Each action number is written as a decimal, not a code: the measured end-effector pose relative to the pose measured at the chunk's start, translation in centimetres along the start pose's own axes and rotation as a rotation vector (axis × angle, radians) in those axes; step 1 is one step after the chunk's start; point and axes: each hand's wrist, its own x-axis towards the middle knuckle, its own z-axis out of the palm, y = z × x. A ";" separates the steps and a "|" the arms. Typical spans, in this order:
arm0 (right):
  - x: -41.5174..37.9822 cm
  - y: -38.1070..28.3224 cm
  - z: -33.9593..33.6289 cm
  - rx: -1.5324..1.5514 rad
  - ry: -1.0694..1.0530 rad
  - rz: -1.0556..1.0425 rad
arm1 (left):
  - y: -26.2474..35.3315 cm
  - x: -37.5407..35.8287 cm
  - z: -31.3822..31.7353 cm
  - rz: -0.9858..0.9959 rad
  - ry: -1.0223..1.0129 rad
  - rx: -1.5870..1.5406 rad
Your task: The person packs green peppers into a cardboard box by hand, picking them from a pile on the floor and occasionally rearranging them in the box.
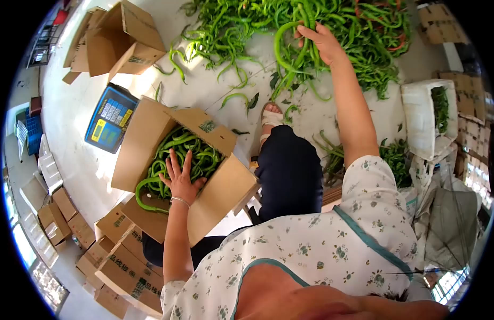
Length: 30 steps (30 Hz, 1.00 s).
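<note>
Long green chili peppers fill much of an open cardboard box [217, 200] in front of me. My left hand [184, 180] lies with fingers spread on the peppers [204, 160] inside it. One curved pepper [141, 200] lies along the box's near left side, by my fingers. Out at arm's length, my right hand [322, 45] is closed on a few long green peppers [283, 48], one of them bent in a wide curve. Beneath that hand spreads a big heap of peppers [359, 32] on the floor, with some red ones at its right.
A blue digital scale [111, 118] stands against the box's left side. Another open carton [111, 48] sits at the upper left. Flattened and stacked cartons [132, 272] are at lower left. On the right is a white foam box [420, 120] with greens inside. Loose peppers [236, 98] lie near my foot.
</note>
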 end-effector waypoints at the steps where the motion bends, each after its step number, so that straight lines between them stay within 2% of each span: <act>1: -0.5 -2.9 0.7 0.008 -0.037 -0.032 | 0.2 -0.3 -0.5 0.018 0.045 -0.037; 4: -2.5 -10.2 5.0 0.013 -0.184 -0.121 | -0.1 -2.6 -1.3 0.079 0.193 -0.151; 7: -5.3 -15.7 12.1 0.151 -0.374 -0.054 | -0.9 -5.3 -3.2 0.114 0.328 -0.229; 9: -7.0 -17.5 17.1 0.206 -0.555 -0.017 | -3.2 -5.3 -2.6 0.272 0.396 -0.914; 11: -9.5 -18.0 22.2 0.245 -0.738 0.060 | -2.2 -9.2 -7.6 0.113 0.248 -1.494; 12: -12.4 -15.3 26.3 0.173 -0.783 0.035 | -4.4 -10.0 -5.3 0.204 0.256 -1.704; 13: -14.0 -15.2 28.9 0.144 -0.868 0.056 | -4.7 -11.4 -6.1 0.254 0.249 -1.892; 15: -17.2 -13.7 33.5 0.141 -1.034 0.096 | -5.7 -13.0 -5.6 0.395 0.225 -1.946; 17: -18.6 -12.4 36.7 -0.002 -1.186 0.083 | -6.7 -13.9 -4.6 0.312 0.287 -1.906; 20: -19.8 -11.3 40.1 -0.175 -1.349 0.113 | -8.6 -13.8 -3.0 0.180 0.432 -2.064; 24: -19.5 -8.3 42.2 -0.214 -1.328 0.206 | -10.5 -13.0 -1.5 0.061 0.446 -2.079; 27: -19.6 -7.0 42.7 -0.189 -1.338 0.220 | -10.6 -11.6 -0.7 0.084 0.433 -2.127; 28: -18.9 -6.1 42.8 -0.154 -1.296 0.254 | -10.6 -11.1 -0.8 -0.059 0.463 -2.113; 30: -17.5 -6.0 42.4 -0.142 -1.229 0.270 | -11.0 -9.9 0.1 -0.188 0.493 -2.165</act>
